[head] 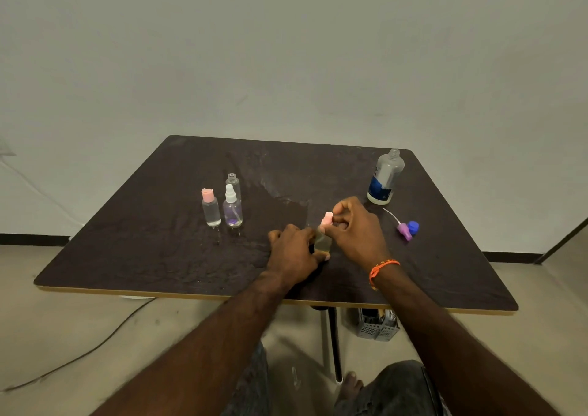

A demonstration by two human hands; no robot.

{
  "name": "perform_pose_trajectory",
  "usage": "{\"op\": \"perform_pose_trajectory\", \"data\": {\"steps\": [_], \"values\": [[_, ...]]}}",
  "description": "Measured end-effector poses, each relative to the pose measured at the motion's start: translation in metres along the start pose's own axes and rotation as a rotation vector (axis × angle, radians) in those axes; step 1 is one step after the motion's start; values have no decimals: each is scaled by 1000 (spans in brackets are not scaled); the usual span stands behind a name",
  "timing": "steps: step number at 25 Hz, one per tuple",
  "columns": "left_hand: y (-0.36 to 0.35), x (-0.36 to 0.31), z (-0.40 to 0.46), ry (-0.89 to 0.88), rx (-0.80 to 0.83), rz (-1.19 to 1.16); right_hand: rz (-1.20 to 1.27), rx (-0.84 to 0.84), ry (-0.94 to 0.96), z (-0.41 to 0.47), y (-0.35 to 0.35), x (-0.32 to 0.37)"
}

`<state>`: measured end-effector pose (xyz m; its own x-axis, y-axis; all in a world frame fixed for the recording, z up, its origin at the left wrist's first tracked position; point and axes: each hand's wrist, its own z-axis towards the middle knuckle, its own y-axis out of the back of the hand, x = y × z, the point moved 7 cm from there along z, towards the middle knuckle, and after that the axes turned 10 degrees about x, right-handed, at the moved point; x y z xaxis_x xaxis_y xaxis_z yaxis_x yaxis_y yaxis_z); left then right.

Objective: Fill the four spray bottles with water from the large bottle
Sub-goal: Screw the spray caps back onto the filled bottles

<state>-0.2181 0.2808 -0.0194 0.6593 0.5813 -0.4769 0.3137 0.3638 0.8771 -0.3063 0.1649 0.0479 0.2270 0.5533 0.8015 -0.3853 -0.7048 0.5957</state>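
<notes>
My left hand [294, 250] wraps around the body of a small clear bottle [323, 240] standing on the dark table [159, 256] close to the near edge, fingers curled about its lower half. My right hand [356, 228], with an orange band [381, 269] at the wrist, pinches the bottle's pink cap [327, 219] between thumb and fingertips, right at the top. Just beyond and to the right of that hand lie a purple spray head [404, 227] with its thin white tube and a blue cap [413, 227] touching it, both loose on the tabletop. Off to the left, well apart from my hands, three more small bottles stand together: one with a pink flip cap [210, 209], one with a white spray pump [233, 209] just beside it, and an uncapped one [233, 182] behind them. Farthest off, near the right back corner, stands the large bottle [385, 177] with a blue label, its neck open. The tabletop between looks wet in patches.
</notes>
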Motion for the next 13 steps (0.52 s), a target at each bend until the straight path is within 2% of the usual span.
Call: {"op": "perform_pose_trajectory", "data": {"steps": [3,6,8,13], "values": [[0,-1,-1,-11,-1,4,-94,-117,-12,-4,-3,4],[0,-1,-2,-10,-6,7,-29,56,-1,0,-10,-1],[-1,0,-1,-4,3,17,51,88,2,2,-9,-5],[-1,-1,-1,-14,-4,17,8,-73,-25,0,-11,-4]]}}
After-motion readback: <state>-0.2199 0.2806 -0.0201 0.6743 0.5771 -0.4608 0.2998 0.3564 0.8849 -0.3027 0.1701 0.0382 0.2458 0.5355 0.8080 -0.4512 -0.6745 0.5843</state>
